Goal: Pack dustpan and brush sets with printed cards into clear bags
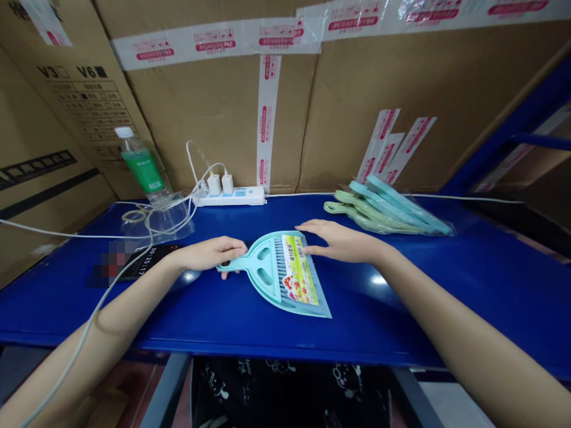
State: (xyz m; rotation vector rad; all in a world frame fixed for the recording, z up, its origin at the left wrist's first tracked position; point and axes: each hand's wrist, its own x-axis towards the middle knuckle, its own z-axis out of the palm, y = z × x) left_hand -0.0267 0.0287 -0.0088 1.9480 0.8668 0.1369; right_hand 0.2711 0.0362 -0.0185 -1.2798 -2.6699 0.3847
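A light-blue dustpan (259,291) lies on the blue table, its handle pointing left and its wide edge right. Nested in it is a small hand brush (266,261) of the same colour, its grey-blue bristles partly under a printed label (298,270). My left hand (218,252) is closed around the handle end. My right hand (332,239) rests its outstretched fingers at the far right corner of the dustpan and at the label's edge, thumb apart from the other fingers.
Bagged green and blue dustpan sets (388,208) lie at the back right. A white power strip (241,196) with chargers, looping cables, and a leaning water bottle (143,163) are back left. A phone (138,263) lies beyond my left forearm. Cardboard boxes (200,119) wall the back.
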